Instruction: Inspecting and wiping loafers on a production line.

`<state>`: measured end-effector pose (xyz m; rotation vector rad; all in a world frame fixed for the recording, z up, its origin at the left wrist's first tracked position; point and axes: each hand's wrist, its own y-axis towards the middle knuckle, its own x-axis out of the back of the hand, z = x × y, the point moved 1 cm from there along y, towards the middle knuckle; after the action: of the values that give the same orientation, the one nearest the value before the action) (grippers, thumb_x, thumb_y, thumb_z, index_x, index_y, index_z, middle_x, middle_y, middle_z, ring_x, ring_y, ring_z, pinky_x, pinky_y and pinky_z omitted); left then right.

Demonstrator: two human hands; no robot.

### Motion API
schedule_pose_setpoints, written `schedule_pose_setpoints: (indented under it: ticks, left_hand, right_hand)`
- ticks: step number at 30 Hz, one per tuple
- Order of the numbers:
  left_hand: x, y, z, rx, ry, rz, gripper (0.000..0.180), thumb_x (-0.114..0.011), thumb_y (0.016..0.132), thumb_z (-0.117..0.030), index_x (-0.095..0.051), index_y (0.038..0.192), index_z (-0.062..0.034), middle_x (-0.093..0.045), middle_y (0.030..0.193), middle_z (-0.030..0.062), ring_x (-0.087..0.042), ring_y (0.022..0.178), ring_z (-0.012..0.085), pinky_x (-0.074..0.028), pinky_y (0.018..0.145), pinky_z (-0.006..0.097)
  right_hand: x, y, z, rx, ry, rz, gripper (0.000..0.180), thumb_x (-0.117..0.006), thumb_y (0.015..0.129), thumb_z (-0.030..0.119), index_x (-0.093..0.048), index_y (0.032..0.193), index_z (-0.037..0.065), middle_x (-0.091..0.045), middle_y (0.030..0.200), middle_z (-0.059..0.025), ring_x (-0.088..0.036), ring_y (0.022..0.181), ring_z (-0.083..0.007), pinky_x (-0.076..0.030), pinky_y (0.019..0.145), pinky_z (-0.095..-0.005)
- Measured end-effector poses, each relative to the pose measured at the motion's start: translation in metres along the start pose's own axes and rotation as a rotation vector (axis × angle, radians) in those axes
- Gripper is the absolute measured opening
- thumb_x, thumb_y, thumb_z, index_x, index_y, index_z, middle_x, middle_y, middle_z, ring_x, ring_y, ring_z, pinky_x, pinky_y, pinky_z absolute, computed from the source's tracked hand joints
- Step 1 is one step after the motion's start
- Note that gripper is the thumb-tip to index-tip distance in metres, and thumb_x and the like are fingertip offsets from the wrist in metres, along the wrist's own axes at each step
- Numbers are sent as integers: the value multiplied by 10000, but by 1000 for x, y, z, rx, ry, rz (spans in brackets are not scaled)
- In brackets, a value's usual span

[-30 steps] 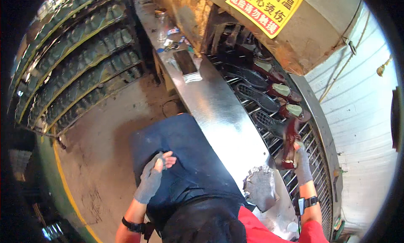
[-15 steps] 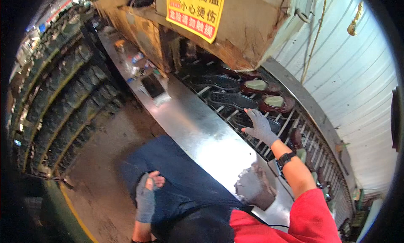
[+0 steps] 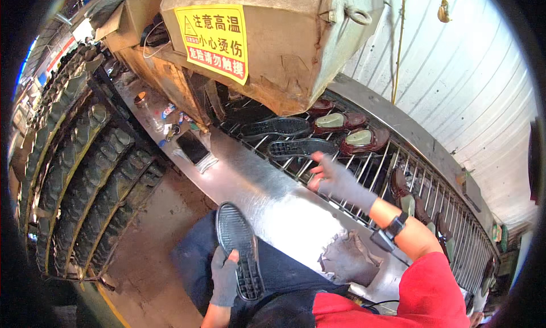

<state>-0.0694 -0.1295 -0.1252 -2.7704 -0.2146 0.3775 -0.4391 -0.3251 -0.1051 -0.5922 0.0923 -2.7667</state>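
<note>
My left hand (image 3: 225, 274), in a grey fingerless glove, grips a black shoe sole (image 3: 239, 243) above my dark-clothed lap. The sole stands lengthwise with its ridged, hollowed face in sight. My right hand (image 3: 335, 183), gloved alike, reaches over the near edge of a metal-bar conveyor (image 3: 364, 167). Its bare fingers are apart and somewhat blurred, with nothing visible in them. The fingertips overlap the end of another black sole (image 3: 298, 148) on the bars; whether they touch it I cannot tell. One more black sole (image 3: 276, 127) lies just beyond, beside dark-red shoe uppers (image 3: 364, 139) with pale-green bottoms.
A hood-like machine housing (image 3: 273, 38) with a yellow warning sign (image 3: 213, 41) overhangs the conveyor. Along the near side runs a metal ledge (image 3: 244, 163) bearing a phone (image 3: 193, 147) and a torn grey sheet (image 3: 350, 257). At left stands a rack (image 3: 85, 180) of dark shoe parts.
A black sole has gone from the conveyor under my right hand into my previously empty left hand. My right hand has shifted left. The view has turned slightly.
</note>
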Motion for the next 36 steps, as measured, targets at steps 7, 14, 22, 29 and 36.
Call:
schedule_pose_setpoints:
  ticks: [7,14,22,29,36]
  left_hand:
    - [23,-27,35,135,-94,-245,424,-620,1056,-134,-553,1447,15,-657,1269,67,-604,1097,165,-491,983,319]
    - [31,-18,37,181,-114,-196,441,-606,1079,-208,-541,1460,5,-664,1268,41,-599,1130,144,-470,1024,308]
    - [41,-36,0,-19,218,-296,477,-593,1063,-158,-503,1504,-2,-630,1339,89,-570,1204,158,-446,1082,319]
    - [16,0,-47,-222,-301,35,748,-631,1068,-318,-250,1662,-69,-570,1467,186,-554,1367,287,-437,1164,427]
    - [37,-45,-74,-395,-450,-24,931,-691,931,-667,-401,1543,-29,-668,1319,232,-681,1202,384,-551,1072,534]
  right_hand:
    - [164,70,-150,-571,714,-702,824,-800,837,683,-595,1391,108,-611,1365,-163,-540,1295,-450,-375,1089,-684]
    - [162,88,-160,-420,665,-432,466,-620,1000,605,-639,1246,210,-686,1253,-11,-630,1133,-264,-464,964,-546]
    - [66,-34,-92,-321,866,-142,521,-695,965,465,-595,1294,74,-714,1067,-105,-736,900,-294,-643,814,-479]
    - [-121,-88,38,-213,430,340,1043,-862,765,517,-454,1540,-48,-666,1312,-154,-662,1189,-258,-539,1021,-375]
    - [-225,-105,132,-288,668,731,927,-586,998,676,-409,1581,-23,-585,1488,-176,-581,1360,-281,-442,1177,-423]
